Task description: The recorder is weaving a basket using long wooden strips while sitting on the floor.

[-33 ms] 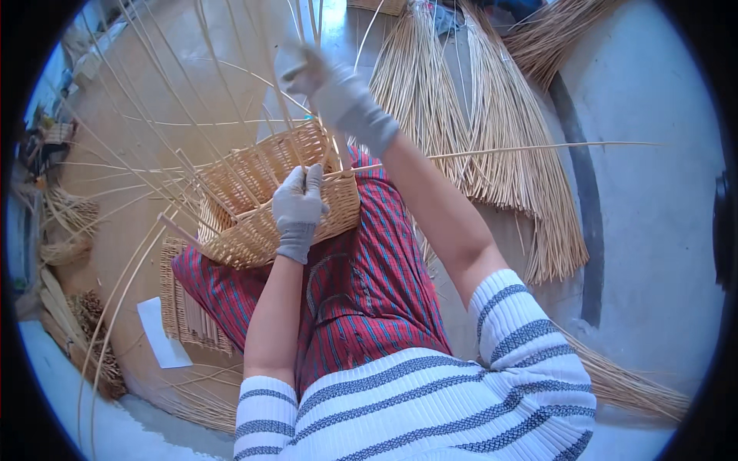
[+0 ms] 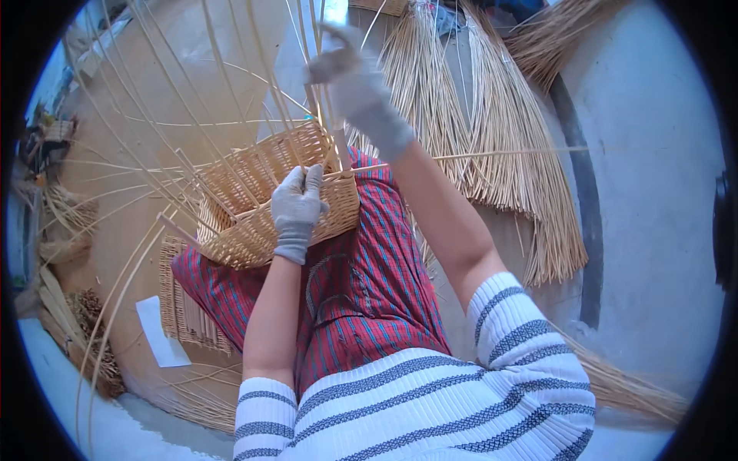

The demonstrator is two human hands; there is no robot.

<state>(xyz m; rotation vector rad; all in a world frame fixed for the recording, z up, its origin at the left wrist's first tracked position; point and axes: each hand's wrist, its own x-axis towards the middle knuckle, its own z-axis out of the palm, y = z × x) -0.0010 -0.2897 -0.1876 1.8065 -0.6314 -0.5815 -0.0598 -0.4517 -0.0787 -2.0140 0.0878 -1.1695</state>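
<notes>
A half-woven wicker basket rests on my lap, its long upright stakes fanning out above the rim. My left hand, in a pale grey glove, grips the basket's near side at the rim, thumb and fingers closed around a stake and the weave. Above the basket's right end, my gloved right hand is raised beside the tall stakes, its fingers smeared by motion. From the near rim a long loose weaver runs out to the right. Wooden pegs jut from the basket's left end.
Large bundles of cut wicker rods lie at the far right, with another bundle at the lower right. A woven panel and a white paper strip lie left of my lap. Stalk bundles line the left edge.
My right hand has swung slightly right and down, away from the stakes. The left hand and the basket stay in place.
</notes>
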